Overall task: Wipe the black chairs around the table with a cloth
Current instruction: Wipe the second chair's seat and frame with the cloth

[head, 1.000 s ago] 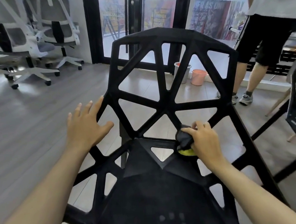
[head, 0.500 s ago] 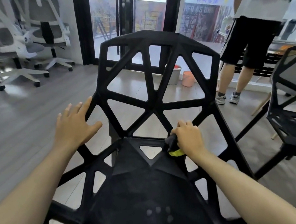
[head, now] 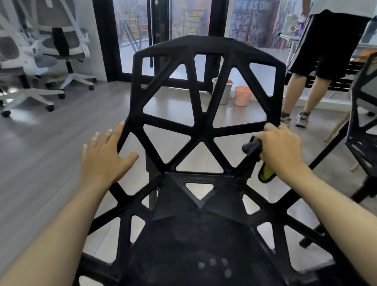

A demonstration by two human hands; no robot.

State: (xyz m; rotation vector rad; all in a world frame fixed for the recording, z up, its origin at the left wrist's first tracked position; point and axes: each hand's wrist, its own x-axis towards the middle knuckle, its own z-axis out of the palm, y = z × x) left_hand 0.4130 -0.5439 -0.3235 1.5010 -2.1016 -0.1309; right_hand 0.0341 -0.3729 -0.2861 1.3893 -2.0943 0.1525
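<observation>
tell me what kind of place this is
Probably an office or studio space at street level: white swivel office chairs parked by the wall, glass doors facing a street, and black lattice chairs.

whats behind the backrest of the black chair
Through the gaps in the black chair backrest show a white bucket and a pink bucket on the floor by the glass doors. The struts hide parts of both.

The painted wall (head: 254, 21) outside reads "AS ONE"; the door signs appear mirrored, unreadable.
</observation>
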